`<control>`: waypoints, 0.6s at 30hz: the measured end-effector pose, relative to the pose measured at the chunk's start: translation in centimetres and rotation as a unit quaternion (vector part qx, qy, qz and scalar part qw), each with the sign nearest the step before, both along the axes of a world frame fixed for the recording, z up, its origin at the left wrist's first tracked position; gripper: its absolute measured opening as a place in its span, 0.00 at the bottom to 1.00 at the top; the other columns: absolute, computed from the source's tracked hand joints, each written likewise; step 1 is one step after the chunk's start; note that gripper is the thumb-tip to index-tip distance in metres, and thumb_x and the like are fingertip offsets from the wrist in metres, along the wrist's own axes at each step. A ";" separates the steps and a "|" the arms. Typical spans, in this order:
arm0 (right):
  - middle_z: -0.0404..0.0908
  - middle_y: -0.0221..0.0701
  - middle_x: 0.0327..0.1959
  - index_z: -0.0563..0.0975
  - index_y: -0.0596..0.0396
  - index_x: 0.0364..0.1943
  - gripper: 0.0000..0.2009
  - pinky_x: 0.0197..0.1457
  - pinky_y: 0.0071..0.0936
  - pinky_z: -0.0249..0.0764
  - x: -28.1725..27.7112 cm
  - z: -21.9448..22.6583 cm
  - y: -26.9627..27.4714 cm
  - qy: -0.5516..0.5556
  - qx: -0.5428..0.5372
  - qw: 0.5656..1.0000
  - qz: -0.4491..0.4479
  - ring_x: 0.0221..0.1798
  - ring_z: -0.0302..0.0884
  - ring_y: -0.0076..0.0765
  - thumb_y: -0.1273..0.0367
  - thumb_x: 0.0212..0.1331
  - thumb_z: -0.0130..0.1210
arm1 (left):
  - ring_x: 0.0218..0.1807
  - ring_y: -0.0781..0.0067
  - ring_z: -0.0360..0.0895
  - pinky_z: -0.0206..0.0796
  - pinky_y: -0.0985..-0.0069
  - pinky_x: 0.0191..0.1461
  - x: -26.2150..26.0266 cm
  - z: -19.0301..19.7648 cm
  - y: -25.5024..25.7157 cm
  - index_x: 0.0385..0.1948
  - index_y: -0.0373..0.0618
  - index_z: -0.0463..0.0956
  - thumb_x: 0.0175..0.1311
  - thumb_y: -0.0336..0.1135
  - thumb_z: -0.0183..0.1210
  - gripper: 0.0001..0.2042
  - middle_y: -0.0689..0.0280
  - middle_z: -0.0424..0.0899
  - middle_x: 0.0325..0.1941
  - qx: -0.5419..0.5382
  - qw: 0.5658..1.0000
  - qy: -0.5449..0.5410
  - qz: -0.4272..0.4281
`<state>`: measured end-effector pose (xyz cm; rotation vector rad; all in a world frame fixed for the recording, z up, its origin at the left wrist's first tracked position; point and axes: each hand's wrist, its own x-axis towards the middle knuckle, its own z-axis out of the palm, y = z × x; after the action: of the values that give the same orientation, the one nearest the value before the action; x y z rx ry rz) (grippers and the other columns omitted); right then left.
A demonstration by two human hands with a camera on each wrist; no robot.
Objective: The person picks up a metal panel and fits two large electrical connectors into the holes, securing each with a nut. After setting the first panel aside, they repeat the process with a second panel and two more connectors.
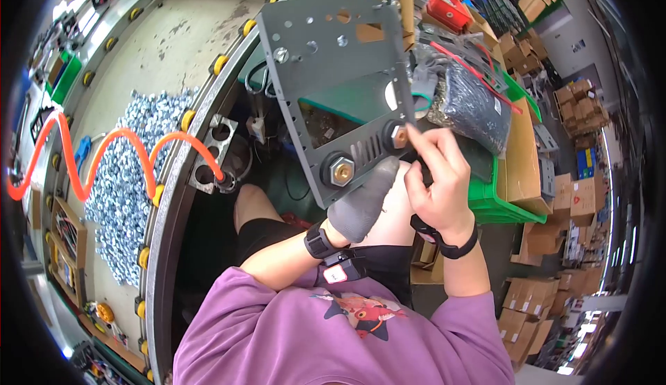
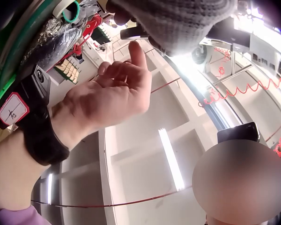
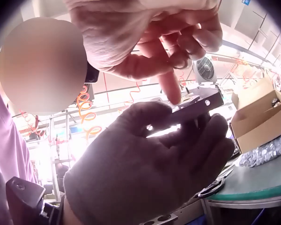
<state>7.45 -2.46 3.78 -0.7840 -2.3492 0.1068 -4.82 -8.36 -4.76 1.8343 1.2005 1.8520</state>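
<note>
A dark grey sheet-metal panel (image 1: 291,73) with holes, slots and a large cut-out stands tilted before me. My left hand (image 1: 361,208), in a grey glove, grips its lower edge; the right wrist view shows the gloved fingers curled around the metal. Two round black fittings with hex nuts and brass-coloured centres sit low on the panel, a left fitting (image 1: 340,171) and a right fitting (image 1: 397,136). My bare right hand (image 1: 442,177) has its index finger extended, the fingertip right at the right fitting. Its other fingers are loosely bent, holding nothing.
On the left, a bench with rollers along its edge bears a heap of small metal parts (image 1: 132,177) and an orange coiled hose (image 1: 125,135). To the right stand a green crate (image 1: 503,204), a bagged bundle (image 1: 475,111) and a red bin (image 1: 447,8). Cardboard boxes (image 1: 531,298) lie beyond.
</note>
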 end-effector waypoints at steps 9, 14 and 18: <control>0.75 0.36 0.29 0.81 0.59 0.35 0.14 0.30 0.31 0.73 4.0 0.3 0.0 0.029 -0.044 0.999 -0.004 0.29 0.76 0.39 0.79 0.41 0.54 | 0.32 0.83 0.72 0.67 0.80 0.32 3.2 1.7 1.8 0.43 0.40 0.74 0.64 0.26 0.49 0.08 0.70 0.76 0.33 -0.179 0.927 -0.312 -0.108; 0.77 0.37 0.44 0.80 0.56 0.44 0.19 0.49 0.39 0.72 8.1 1.0 0.1 0.042 0.065 0.997 -0.016 0.45 0.76 0.42 0.73 0.42 0.59 | 0.43 0.75 0.75 0.71 0.76 0.40 5.0 1.8 3.4 0.41 0.36 0.75 0.62 0.25 0.50 0.08 0.62 0.77 0.43 -0.243 0.914 -0.274 -0.177; 0.71 0.37 0.58 0.67 0.54 0.63 0.39 0.71 0.57 0.50 13.0 0.2 0.4 -0.093 0.105 0.988 -0.061 0.63 0.67 0.42 0.57 0.43 0.66 | 0.52 0.61 0.75 0.67 0.68 0.57 6.5 0.6 6.0 0.45 0.39 0.78 0.60 0.25 0.55 0.11 0.56 0.78 0.51 -0.134 0.951 0.114 -0.255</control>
<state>20.44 -2.05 3.95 -0.8600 -2.4282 -0.2742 1.68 -2.36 -4.12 1.9954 0.8741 1.1661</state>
